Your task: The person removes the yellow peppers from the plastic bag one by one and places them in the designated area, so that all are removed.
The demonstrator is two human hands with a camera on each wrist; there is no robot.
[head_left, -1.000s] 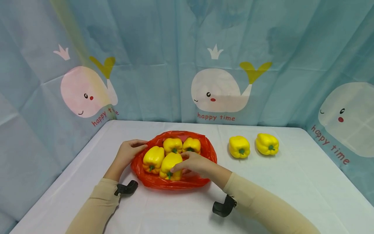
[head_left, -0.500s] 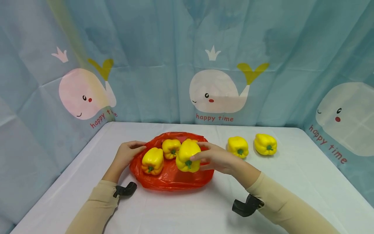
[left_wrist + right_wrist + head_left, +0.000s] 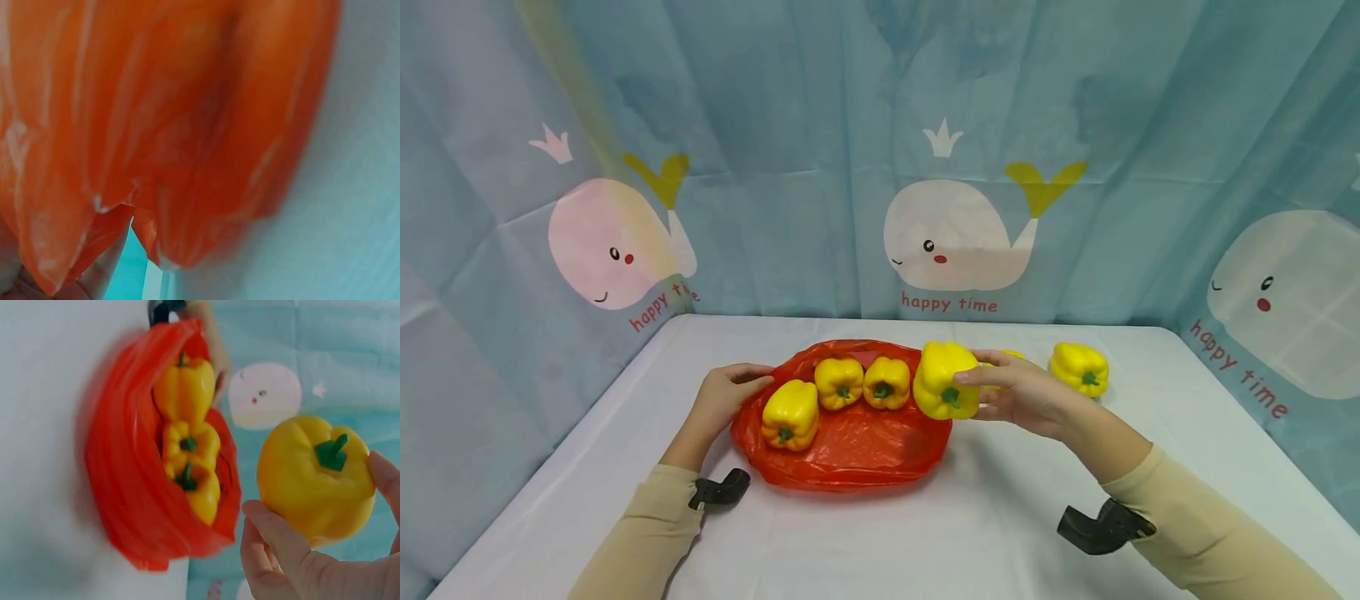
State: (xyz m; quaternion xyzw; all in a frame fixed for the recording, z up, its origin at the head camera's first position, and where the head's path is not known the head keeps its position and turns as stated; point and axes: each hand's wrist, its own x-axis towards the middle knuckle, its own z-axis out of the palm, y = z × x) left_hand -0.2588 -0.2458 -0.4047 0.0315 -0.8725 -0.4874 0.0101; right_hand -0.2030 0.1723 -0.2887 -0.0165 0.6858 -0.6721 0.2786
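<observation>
My right hand point(image 3: 1026, 398) holds a yellow bell pepper point(image 3: 946, 381) with a green stem, raised at the right rim of an open red plastic bag point(image 3: 865, 446). In the right wrist view the thumb and fingers grip that pepper point(image 3: 315, 487) from its sides. Three more yellow bell peppers lie inside the bag: one at the left point(image 3: 790, 414) and a pair further back, one of them point(image 3: 887, 382) nearer the right. My left hand point(image 3: 718, 407) pinches the bag's left edge; its fingertips are partly hidden by the red plastic point(image 3: 187, 137) in the left wrist view.
On the white table point(image 3: 865, 542), right of the bag, lies a yellow bell pepper point(image 3: 1079, 368). Another is mostly hidden behind my right hand. A pale blue curtain point(image 3: 790, 233) printed with whales hangs behind the table. Each wrist carries a black camera mount point(image 3: 1101, 527).
My right hand has taken a yellow bell pepper out of the bag's front and carried it up and to the right. My left hand has stayed at the bag's left edge.
</observation>
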